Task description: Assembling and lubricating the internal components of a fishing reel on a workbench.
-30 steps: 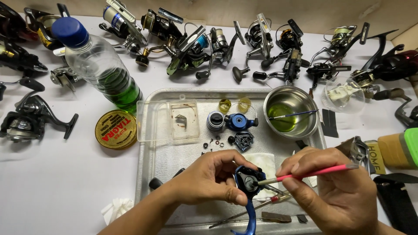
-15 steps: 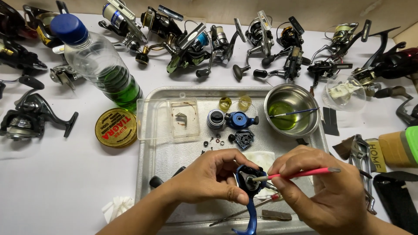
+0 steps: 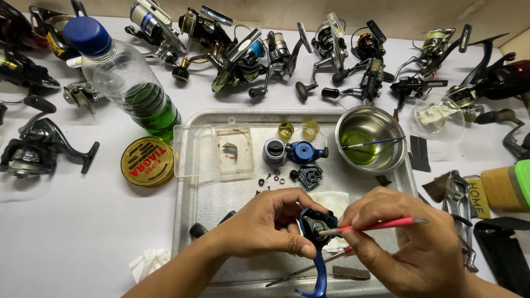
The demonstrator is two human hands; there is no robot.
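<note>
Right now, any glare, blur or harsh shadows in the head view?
Head view: even soft light, faint shadows; glare only on the metal tray and steel bowl; hands and blue reel body sharp; reels along the top edge look slightly stretched.

A metal tray [image 3: 187, 243] on white tabletop [image 3: 72, 232] w/ steel bowl [image 3: 393, 160] of green liquid, clear plastic box [image 3: 212, 152] & small blue parts [image 3: 305, 152]. Beside tray: round gold tin [image 3: 147, 161], blue-capped bottle [image 3: 124, 77]. Fishing reels [image 3: 243, 55] line far edge; pliers [image 3: 458, 198] at right.

Bowl [image 3: 386, 160] sits in tray [image 3: 221, 198]; bottle [image 3: 124, 80] and tin [image 3: 147, 161] left.
</note>
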